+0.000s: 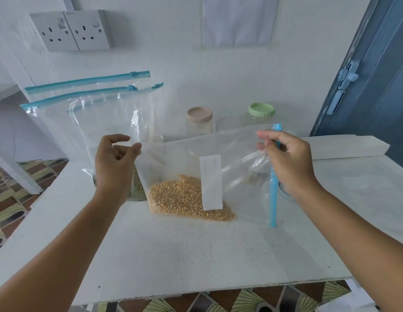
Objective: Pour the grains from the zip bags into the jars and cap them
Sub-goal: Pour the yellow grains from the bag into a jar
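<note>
Open tabletop in front, crowded toward the wall.

The near half of the white table [173,251] lies bare, giving free passage from the front edge. Mid-table, a held zip bag of yellow grains [191,199] spans the width between both hands and screens the jars. Behind it stand a pink-lidded jar [199,120], a lidless jar [227,124] and a green-lidded jar [261,112], close together against the wall. Two more zip bags [88,113] lean upright at back left. A white box [344,147] blocks the back right; something, perhaps a lid, sits dimly behind the bag.

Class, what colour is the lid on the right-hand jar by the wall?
Pale green lid, seen in the head view.
</note>
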### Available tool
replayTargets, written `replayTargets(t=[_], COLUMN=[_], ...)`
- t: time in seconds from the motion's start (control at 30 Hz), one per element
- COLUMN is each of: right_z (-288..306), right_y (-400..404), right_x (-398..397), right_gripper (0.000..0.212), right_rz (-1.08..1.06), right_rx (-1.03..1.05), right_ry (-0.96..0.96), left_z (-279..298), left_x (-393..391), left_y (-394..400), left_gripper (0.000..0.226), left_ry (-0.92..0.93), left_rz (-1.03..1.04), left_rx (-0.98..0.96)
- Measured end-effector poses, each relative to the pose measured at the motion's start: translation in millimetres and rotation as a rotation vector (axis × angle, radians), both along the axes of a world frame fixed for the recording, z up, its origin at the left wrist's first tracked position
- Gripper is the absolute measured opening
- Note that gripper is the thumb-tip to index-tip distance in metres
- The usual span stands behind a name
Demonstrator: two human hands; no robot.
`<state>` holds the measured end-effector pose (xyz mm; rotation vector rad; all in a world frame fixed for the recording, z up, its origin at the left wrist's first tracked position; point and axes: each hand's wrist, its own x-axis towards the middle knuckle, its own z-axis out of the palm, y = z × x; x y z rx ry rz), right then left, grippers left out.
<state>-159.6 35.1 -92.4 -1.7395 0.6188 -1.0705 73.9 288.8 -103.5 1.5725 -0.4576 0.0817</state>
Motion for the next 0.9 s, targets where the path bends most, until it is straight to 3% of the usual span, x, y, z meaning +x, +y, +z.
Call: replayTargets(t=[0.27,0.4,0.7,0.9], right_z=[-1,0,2,-11], right_y=[1,3,5,6], right_x=[6,8,8,11], right_gripper=[0.033,0.031,0.032,0.039], right_rz=[0.035,0.040,0.040,0.138], right_rx=[-0.011,-0.016,-0.028,-0.037], right_ry=[-0.009,-0.005,-0.052,-0.049], left_z=[-16,-17,-30,-33], left_x=[5,-4,-13,-2], left_y=[34,30,19,33], left_gripper=[0.022,0.024,0.022,0.039], left_ry=[0.026,0.181,0.065,0.130], left_rz=[-0.430,-0.575,-0.262,-0.355], left_rx=[0.229,0.388,0.156,0.189])
